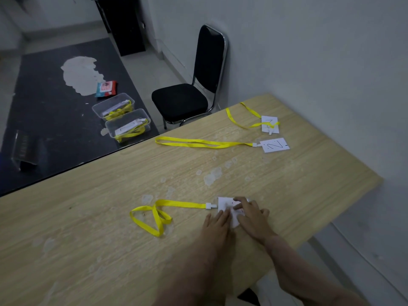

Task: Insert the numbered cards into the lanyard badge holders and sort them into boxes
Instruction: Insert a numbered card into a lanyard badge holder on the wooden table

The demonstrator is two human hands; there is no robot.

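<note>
White is what draws the eye first: the white rectangular badge holder (224, 205) lies flat on the pale wood-grain table (110, 217), close to the edge on the person's right. Both hands cover it, so I cannot read its number or see how far the card sits inside. Its small white plastic clip (209, 206) points left and joins a yellow ribbon lanyard (159, 214), which lies looped and crossed over itself toward the middle of the table. The left hand (217, 219) lies with fingers straight, pressing the holder's near left corner down. The right hand (251, 215) reaches over with bent fingers on the holder's face; whether they pinch the card or only push it I cannot tell. Both forearms come in low from the near edge, almost side by side. To my mind the inserting step is in hand, and the next move calls for seating the card fully, then lifting holder and strap together. Near the far corner by the wall wait two more: a white card marked 2 (274, 145) on a stretched-out yellow strap (198, 142), and a second white card (269, 124) under a curled one. Beyond the far edge, on a dark surface, the nearer clear plastic box (109, 128) and the farther clear plastic box (96, 109) each hold yellow lanyards. A black padded chair (180, 101) stands by the wall.
</note>
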